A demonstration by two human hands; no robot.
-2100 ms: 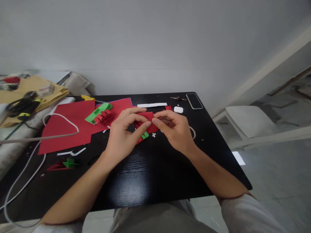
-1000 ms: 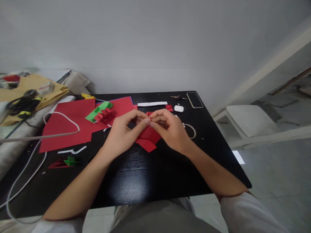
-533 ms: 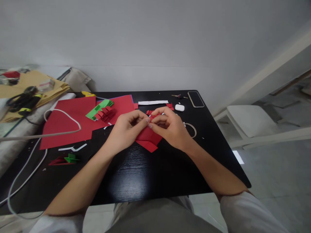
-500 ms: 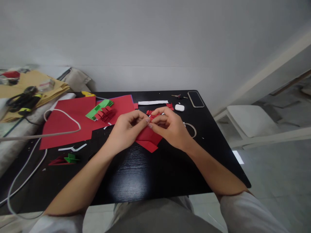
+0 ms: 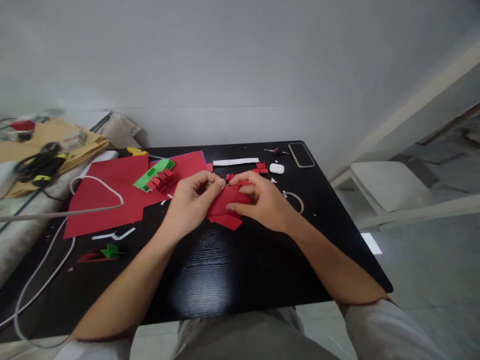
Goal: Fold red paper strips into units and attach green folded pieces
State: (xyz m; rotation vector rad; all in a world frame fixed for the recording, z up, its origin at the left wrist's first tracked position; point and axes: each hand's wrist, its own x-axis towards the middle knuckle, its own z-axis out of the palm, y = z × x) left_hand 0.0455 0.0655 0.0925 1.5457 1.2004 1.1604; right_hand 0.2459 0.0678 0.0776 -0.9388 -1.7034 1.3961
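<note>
Both hands are at a folded red paper piece (image 5: 224, 206) above the middle of the black table. My left hand (image 5: 195, 197) pinches its upper left edge between thumb and fingers. My right hand (image 5: 262, 200) has its fingers curled round the right side, thumb on the front face and fingertips at the upper edge. A flap of the paper sticks out at the bottom. Small folded red pieces (image 5: 260, 168) lie just beyond my hands. To the left, a green folded paper strip (image 5: 153, 172) and a pleated red one (image 5: 163, 183) rest on red sheets (image 5: 112, 192).
A white paper strip (image 5: 235, 162), white earbud case (image 5: 276, 169), keys (image 5: 276, 151) and phone (image 5: 301, 155) lie toward the back. Right of my hands is a coiled cable (image 5: 294, 202). A white cable (image 5: 99, 207) crosses the left side, near a red-and-green folded piece (image 5: 108, 252).
My right thumb and fingers have moved apart from the left fingertips, and more of the red paper's face now shows. The left hand keeps its pinch.
</note>
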